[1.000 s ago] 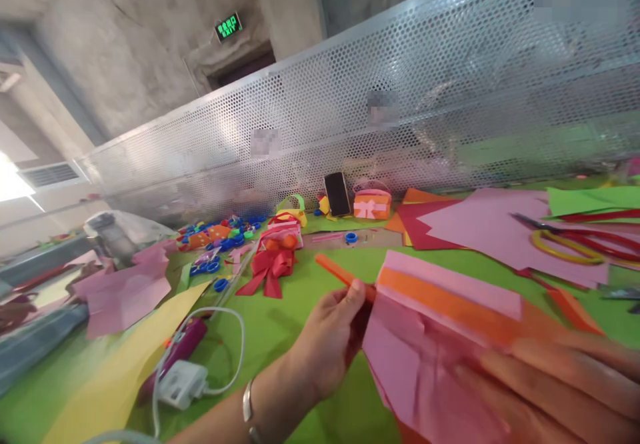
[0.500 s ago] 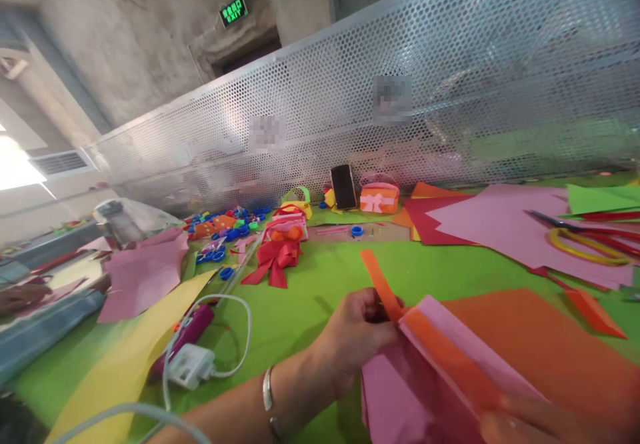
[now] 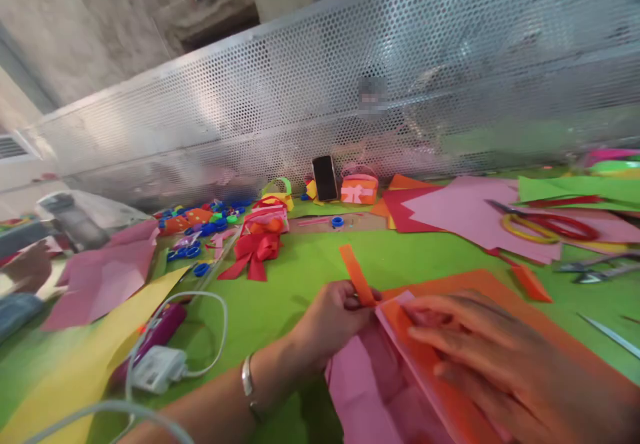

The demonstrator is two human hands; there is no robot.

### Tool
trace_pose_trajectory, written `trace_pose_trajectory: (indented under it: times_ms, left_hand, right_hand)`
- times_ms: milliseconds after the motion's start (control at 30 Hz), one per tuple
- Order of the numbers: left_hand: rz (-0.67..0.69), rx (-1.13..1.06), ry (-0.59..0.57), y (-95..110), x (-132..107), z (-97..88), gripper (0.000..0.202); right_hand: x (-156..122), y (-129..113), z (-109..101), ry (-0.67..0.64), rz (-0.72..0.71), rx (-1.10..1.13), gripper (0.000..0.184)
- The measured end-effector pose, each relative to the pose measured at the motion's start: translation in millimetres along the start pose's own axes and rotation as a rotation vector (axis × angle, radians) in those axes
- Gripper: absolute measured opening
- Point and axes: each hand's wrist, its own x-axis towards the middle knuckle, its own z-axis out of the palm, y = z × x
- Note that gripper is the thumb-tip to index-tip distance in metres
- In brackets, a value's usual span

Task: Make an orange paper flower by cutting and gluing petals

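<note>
The right hand (image 3: 500,357) has come down flat onto the pink folded paper (image 3: 370,391) on the counter (image 3: 300,284), while the left hand (image 3: 333,317) stays pinched on the orange strip (image 3: 356,276), now upright.

Bare forearms, no sleeves; thin silver bangle (image 3: 247,385) on left wrist; right hand (image 3: 493,357) without rings.

- Orange strip (image 3: 356,275) against folded pink paper (image 3: 365,391).
- Bright green counter (image 3: 300,277).
- Orange sheet (image 3: 505,291) underneath.
- Red bow (image 3: 253,254); blue rings (image 3: 193,252).
- Silver perforated screen (image 3: 400,84), dotted with small holes.
- Yellow sheet (image 3: 80,371); red-and-yellow scissors (image 3: 545,227).
- Black phone (image 3: 325,178); orange box (image 3: 358,189) with pink ribbon.
</note>
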Motion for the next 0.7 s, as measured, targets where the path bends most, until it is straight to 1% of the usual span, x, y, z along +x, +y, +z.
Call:
trace_pose_trajectory:
  times_ms: [33,100,167,200,233,267,333,400,433,467,500,533,600,667,700]
  left_hand:
    - [-0.001,0.03,-0.036,2,0,-0.3,0.04]
    - [0.017,0.119,-0.067,7,-1,-1.3,0.039]
    - [0.016,0.168,-0.085,12,1,-4.7,0.038]
    - [-0.003,0.174,-0.096,13,3,-7.1,0.038]
    - [-0.039,0.184,-0.133,14,5,-9.8,0.037]
    - [-0.038,0.199,-0.143,15,8,-12.3,0.037]
    - [-0.051,0.234,-0.199,14,12,-16.0,0.041]
    - [-0.058,0.257,-0.227,12,13,-17.9,0.044]
    - [-0.063,0.267,-0.244,12,13,-18.3,0.045]
    - [-0.066,0.276,-0.265,12,13,-18.6,0.044]
    - [-0.067,0.288,-0.291,12,12,-18.8,0.042]
    - [-0.068,0.304,-0.323,13,11,-18.9,0.039]
    - [-0.068,0.335,-0.379,16,10,-18.7,0.035]
    - [-0.058,0.359,-0.395,20,9,-17.5,0.034]
    - [-0.054,0.369,-0.398,21,8,-16.5,0.033]
  right_hand:
    - [4,-2,-4,-0.009,0.029,0.016,0.026]
    - [13,-7,-12,-0.038,0.067,0.05,0.025]
    - [22,-7,-25,-0.14,0.084,0.053,0.02]
    - [26,-2,-34,-0.212,0.085,0.024,0.018]
    - [28,6,-45,-0.27,0.108,-0.02,0.017]
    - [28,16,-60,-0.318,0.139,-0.077,0.017]
    - [23,43,-97,-0.365,0.249,-0.212,0.017]
    - [10,74,-138,-0.343,0.415,-0.381,0.017]
    - [2,89,-157,-0.319,0.51,-0.464,0.02]
    - [-7,103,-173,-0.292,0.597,-0.541,0.028]
    - [-16,116,-186,-0.284,0.679,-0.594,0.042]
    - [-25,126,-195,-0.276,0.75,-0.63,0.045]
    - [-41,140,-199,-0.285,0.838,-0.639,0.042]
    - [-50,149,-189,-0.265,0.886,-0.605,0.035]
    - [-52,153,-181,-0.221,0.899,-0.582,0.033]
